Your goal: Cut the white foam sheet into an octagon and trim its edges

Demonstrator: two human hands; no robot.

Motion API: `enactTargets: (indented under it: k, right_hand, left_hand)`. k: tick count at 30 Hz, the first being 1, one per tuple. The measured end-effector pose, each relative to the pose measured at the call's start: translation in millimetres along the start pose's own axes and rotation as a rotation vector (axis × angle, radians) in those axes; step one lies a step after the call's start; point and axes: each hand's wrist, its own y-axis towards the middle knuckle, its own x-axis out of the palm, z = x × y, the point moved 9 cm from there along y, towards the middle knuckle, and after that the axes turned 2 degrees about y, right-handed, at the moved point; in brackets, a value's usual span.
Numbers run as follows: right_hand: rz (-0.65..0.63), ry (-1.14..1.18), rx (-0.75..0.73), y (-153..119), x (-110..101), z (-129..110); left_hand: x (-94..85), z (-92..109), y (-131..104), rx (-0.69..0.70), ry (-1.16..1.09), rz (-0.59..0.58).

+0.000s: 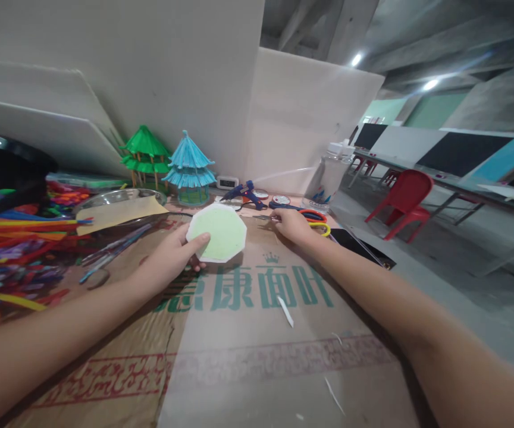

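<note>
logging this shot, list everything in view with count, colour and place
Octagonal card: 1, pale green, centre
Tiered fringe-roofed models: 2, green and blue, back left
Digital clock: 1, white, back centre
Glue gun: 1, dark blue, back centre
Cylindrical bottle: 1, clear, white-lidded, back right
Scissors: at least 1, orange and yellow handles, right
Flat glossy slab: 1, black, right
Shallow round bowl: 1, silvery, left
Thin sheet: 1, beige, across the bowl
Fuzzy craft stems: many, multicoloured, left
Paper slivers: at least 3, white, foreground
Printed cardboard sheet: 1, brown, foreground
Upright panels: several, white, behind
Plastic chairs: several, red, right background
Ceiling lights: 2, white, upper right
Left hand: 1, gripping the card
Right hand: 1, at the scissors
</note>
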Motion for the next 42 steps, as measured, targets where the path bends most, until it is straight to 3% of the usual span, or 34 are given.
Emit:
enactTargets:
  k: [3,7,8,10,14,16,18,25,30,36,42]
  right_hand:
    - [-0.169,0.11,-0.098,-28,-10,-12]
    - [-0.731,0.443,-0.333,-99,-8,-49]
    - [-0.797,0.464,-0.368,-113,-11,-56]
    - [-0.726,0.483,-0.394,-121,-18,-68]
    - [-0.204,0.668,-0.251,-88,-34,-70]
    - [-0.001,0.857,-0.164,-73,-32,-65]
    - [0.069,0.973,-0.123,-62,-19,-65]
    - [-0.039,1.061,-0.021,-63,27,-69]
    - [-0.046,1.189,-0.043,-71,27,-74]
    - [-0.059,1.43,0.037,-75,34,-68]
    - [-0.214,1.411,0.046,-80,47,-79]
  left_hand:
    - [-1.6,0,0,0.009,-0.015,0.014]
    - [1.6,0,1,0.014,0.007,-0.012]
    - [2.2,0,1,0.015,0.025,-0.018]
    - [2.4,1,1,0.024,0.066,-0.025]
    - [2.9,5,1,0.057,0.144,-0.048]
    - [5.9,9,-1,0.08,0.158,-0.076]
    - [7.9,14,-3,0.108,0.136,-0.082]
    - [12.1,14,-6,0.101,0.1,-0.105]
    - [15.3,5,-8,0.009,0.121,-0.133]
    - [7.5,11,-5,0.055,-0.038,-0.037]
    - [1.7,8,-3,0.083,-0.062,-0.001]
